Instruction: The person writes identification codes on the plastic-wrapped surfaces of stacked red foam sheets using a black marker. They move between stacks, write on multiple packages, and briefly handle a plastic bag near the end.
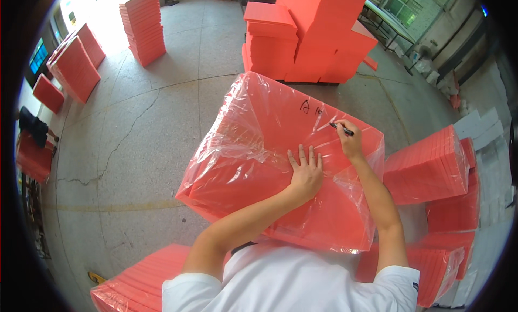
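Note:
In front of me stands a large block of red foam sheets [280, 204] wrapped in clear plastic film [232, 134]. My left hand [306, 177] lies flat on its top, fingers spread. A black marker pen [342, 129] is gripped in my right hand [350, 143], its tip at the plastic near the far right edge. Dark handwritten marks [311, 107] show on the film just left of the pen. The plastic is wrinkled and shiny, mostly on the left side.
Wrapped red stacks [426, 166] stand close on my right, and another wrapped stack [140, 279] is at lower left. Ahead rises a tall pile of red foam [318, 42]. A separate stack [143, 28] stands far left. A person [35, 126] is at the left edge. Cracks cross the concrete floor [145, 150].

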`<state>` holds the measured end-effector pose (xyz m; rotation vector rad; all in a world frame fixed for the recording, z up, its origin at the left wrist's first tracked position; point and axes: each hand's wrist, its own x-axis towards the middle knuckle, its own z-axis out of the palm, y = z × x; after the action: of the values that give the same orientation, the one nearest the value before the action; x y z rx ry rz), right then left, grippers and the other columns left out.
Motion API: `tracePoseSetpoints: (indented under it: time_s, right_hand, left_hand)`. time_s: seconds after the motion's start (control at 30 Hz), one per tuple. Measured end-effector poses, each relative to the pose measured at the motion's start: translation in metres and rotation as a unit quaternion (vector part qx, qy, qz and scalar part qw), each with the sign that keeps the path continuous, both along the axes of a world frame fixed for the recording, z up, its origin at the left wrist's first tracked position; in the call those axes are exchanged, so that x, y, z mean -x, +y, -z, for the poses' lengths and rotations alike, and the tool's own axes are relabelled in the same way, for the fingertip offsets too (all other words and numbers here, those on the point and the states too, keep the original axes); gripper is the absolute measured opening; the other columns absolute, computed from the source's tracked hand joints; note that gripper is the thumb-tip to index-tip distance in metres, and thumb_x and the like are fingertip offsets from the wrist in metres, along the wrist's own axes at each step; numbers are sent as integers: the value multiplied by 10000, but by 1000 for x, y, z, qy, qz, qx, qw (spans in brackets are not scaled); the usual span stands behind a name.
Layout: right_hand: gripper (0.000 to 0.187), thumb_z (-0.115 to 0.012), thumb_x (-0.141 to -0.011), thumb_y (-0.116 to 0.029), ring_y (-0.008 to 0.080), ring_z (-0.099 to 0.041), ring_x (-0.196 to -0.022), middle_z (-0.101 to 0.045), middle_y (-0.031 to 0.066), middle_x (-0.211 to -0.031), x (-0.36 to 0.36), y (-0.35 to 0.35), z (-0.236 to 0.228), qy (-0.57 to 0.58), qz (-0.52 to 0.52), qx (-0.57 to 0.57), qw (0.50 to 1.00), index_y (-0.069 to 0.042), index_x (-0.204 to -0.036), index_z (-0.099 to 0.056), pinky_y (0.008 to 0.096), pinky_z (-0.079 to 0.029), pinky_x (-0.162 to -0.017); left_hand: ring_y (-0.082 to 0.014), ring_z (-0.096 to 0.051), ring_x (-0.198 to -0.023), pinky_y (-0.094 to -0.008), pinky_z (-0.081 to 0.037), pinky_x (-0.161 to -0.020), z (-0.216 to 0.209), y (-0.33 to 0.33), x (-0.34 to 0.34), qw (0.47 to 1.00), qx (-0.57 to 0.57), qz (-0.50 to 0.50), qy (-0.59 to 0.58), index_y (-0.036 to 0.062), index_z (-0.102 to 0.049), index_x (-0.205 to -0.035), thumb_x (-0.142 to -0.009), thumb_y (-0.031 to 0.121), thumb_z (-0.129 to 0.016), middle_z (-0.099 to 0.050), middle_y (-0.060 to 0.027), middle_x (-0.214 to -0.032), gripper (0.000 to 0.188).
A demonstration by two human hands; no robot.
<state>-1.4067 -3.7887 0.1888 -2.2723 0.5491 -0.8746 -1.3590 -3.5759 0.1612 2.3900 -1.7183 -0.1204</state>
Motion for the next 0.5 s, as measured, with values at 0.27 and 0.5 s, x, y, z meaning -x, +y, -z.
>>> tracePoseSetpoints:
  time_s: [0.27, 0.5]
  right_hand:
    - [173, -636, -944, -145, 217, -675, -812, -705, 144, -924, 9, -4, 4, 22, 16, -3, 1000, 15, -991, -684, 340, -514, -738]
    - [169, -640, -946, -146, 210, -672, -772, -706, 134, -893, 24, 1, 1, 61, -16, 13, 998, 8, -999, -688, 332, -511, -711]
  left_hand:
    - [-609, -158, -1469, -866, -70, -1045, -5, 0, -2, 999, -33, 12, -18, 5, -330, -1563, -937, 241, -578, -223, -294, -1634, 714]
    - [-607, -164, -1469, -865, -70, -1046, -3, 1, 0, 1000, -16, 13, -20, 6, -334, -1562, -913, 251, -615, -234, -294, -1630, 748]
